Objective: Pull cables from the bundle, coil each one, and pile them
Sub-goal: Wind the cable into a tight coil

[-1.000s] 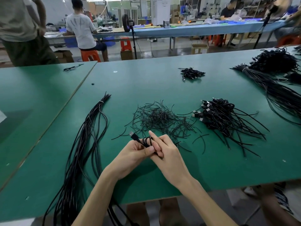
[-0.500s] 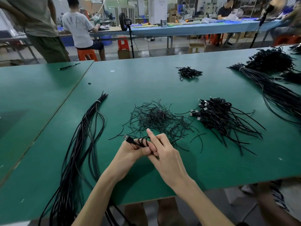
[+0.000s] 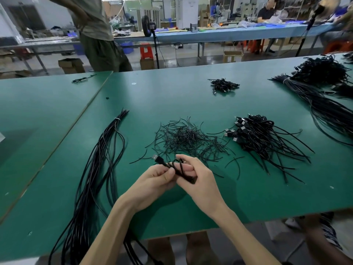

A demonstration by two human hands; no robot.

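Observation:
A coiled black cable (image 3: 176, 165) with a USB plug sticking out to the left sits between my two hands above the green table (image 3: 172, 96). My left hand (image 3: 154, 182) pinches the coil near the plug. My right hand (image 3: 198, 178) wraps around the coil's other side. The long bundle of black cables (image 3: 91, 178), tied with a white band, lies to the left and hangs over the near edge. A pile of coiled cables (image 3: 257, 136) with plugs lies to the right. Loose thin black ties (image 3: 187, 138) are heaped just beyond my hands.
A small cable pile (image 3: 222, 86) lies farther back, and another large bundle (image 3: 324, 104) runs along the right edge. A person (image 3: 97, 33) stands at the far side of the table on the left. A second green table (image 3: 38, 111) adjoins at left.
My hands keep holding the coil in about the same spot; the right fingers have closed further around it. The person beyond the table has moved to the right.

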